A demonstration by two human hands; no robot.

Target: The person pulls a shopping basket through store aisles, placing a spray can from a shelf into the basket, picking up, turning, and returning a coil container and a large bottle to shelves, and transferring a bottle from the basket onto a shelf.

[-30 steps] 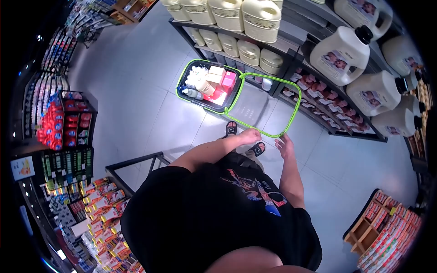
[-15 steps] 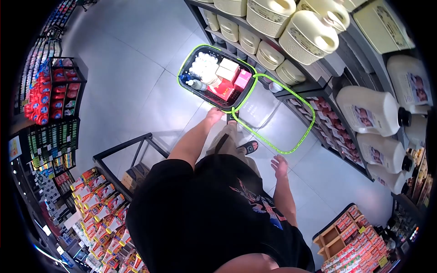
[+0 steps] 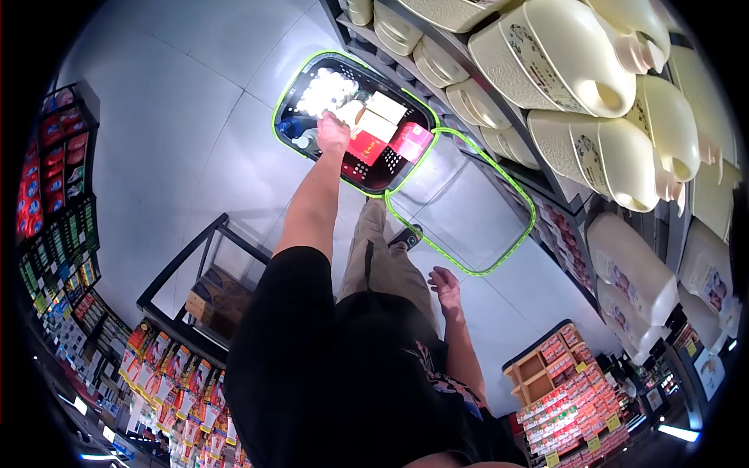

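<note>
A black basket with a bright green rim point(image 3: 275, 117) stands on the floor, its green handle point(image 3: 533, 218) folded out to the right. My left hand point(image 3: 334, 132) is inside the basket, fingers drawn together against a cream-coloured item point(image 3: 353, 114); what they grip is hidden. White round-topped items point(image 3: 328, 91), a blue-capped bottle point(image 3: 292, 127), pale boxes point(image 3: 376, 127), a red pack point(image 3: 365, 147) and a pink box point(image 3: 412, 142) lie around it. My right hand point(image 3: 446, 290) hangs loosely over the floor below the handle, fingers apart and holding nothing.
Shelves of cream jugs point(image 3: 546, 62) and white jugs point(image 3: 628, 265) stand at the right. A black metal frame point(image 3: 181, 261) is at the lower left, near a product display point(image 3: 175, 390). Another display point(image 3: 558, 390) stands at the lower right. My sandalled foot point(image 3: 407, 236) is by the handle.
My left hand has gone from the handle, past the basket's near edge, into the basket. My right hand has moved away from the handle. The view has shifted toward the basket and shelf.
</note>
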